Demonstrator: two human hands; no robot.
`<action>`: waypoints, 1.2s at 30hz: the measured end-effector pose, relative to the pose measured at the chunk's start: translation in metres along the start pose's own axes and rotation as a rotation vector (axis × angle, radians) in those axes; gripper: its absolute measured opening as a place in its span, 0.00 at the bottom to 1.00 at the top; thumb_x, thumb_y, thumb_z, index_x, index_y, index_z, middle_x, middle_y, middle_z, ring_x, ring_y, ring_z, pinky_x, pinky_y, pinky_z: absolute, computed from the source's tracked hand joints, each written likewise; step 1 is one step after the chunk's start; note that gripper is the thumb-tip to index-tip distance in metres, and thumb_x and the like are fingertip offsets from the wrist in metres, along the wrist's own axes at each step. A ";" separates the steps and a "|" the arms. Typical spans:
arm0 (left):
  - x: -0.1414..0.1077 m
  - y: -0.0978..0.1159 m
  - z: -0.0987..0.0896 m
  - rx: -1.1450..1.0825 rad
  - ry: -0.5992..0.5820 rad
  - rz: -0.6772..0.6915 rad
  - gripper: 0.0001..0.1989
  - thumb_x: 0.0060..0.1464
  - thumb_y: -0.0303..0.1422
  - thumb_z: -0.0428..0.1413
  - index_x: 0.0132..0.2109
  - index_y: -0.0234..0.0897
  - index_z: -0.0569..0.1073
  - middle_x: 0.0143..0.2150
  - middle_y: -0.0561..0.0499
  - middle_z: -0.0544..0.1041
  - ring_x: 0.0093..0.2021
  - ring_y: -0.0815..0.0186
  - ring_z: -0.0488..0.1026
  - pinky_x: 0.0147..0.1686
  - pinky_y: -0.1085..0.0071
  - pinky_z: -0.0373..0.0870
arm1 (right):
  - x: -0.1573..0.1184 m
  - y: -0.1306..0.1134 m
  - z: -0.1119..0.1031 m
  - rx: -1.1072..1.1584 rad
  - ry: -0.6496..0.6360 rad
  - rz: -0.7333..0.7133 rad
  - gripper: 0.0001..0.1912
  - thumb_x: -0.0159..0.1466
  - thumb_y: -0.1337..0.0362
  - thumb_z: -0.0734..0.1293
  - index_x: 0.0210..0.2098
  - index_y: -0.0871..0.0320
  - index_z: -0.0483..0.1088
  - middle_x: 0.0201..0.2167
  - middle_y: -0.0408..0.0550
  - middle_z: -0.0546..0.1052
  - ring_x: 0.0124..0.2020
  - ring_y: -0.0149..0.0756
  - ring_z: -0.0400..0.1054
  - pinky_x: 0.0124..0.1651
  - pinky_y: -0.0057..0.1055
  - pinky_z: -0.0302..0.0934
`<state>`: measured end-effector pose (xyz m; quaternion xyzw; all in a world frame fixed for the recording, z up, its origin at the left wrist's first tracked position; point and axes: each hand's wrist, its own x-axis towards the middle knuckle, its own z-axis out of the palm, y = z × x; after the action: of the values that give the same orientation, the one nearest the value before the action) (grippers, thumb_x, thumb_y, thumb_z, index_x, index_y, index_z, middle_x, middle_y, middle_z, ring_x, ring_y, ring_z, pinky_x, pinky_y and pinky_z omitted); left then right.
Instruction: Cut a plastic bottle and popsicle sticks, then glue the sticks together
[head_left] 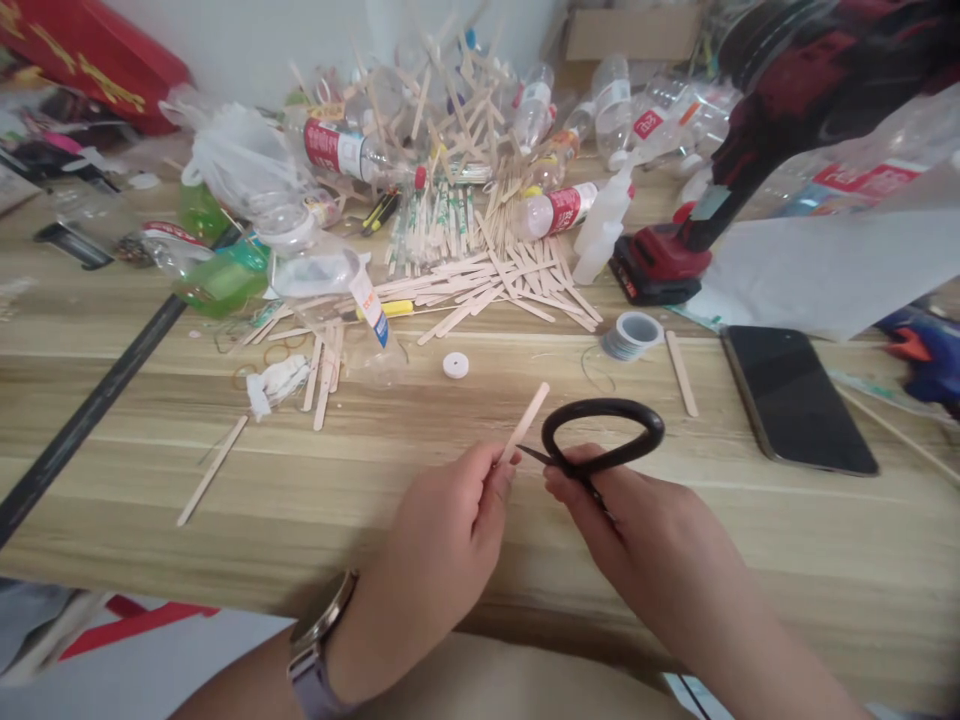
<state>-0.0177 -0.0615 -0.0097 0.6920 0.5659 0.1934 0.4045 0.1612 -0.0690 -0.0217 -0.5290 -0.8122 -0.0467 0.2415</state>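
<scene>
My left hand, with a watch on its wrist, pinches the lower end of a flat wooden craft stick that points up and to the right. In my right hand is a pair of scissors with black loop handles. One large loop stands up above the fingers. The dark pointed tip reaches left, close to the stick beside my left fingertips; I cannot tell whether it touches. My fingers hide part of the scissors and the stick's lower end.
Loose craft sticks are piled behind my hands, with plastic bottles around them. A white disc, a tape roll and a phone lie nearer. A red-black power tool stands at the right. A black bar lies left.
</scene>
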 end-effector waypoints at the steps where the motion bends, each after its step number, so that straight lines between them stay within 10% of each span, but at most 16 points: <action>1: 0.000 0.001 0.001 0.020 0.003 0.004 0.17 0.68 0.39 0.41 0.38 0.39 0.70 0.26 0.55 0.72 0.25 0.67 0.68 0.26 0.71 0.57 | 0.001 -0.001 0.000 -0.016 0.019 -0.012 0.27 0.75 0.58 0.49 0.26 0.59 0.68 0.13 0.44 0.72 0.10 0.36 0.67 0.13 0.30 0.52; 36: -0.006 0.000 0.010 0.479 0.216 0.388 0.15 0.67 0.27 0.40 0.41 0.35 0.71 0.26 0.50 0.79 0.22 0.62 0.76 0.24 0.67 0.73 | -0.013 0.001 -0.005 -0.061 0.058 -0.177 0.14 0.70 0.74 0.52 0.40 0.63 0.68 0.28 0.48 0.80 0.26 0.34 0.75 0.28 0.29 0.65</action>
<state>-0.0122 -0.0707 -0.0141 0.8378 0.4926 0.2007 0.1235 0.1680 -0.0810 -0.0232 -0.4606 -0.8468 -0.1076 0.2435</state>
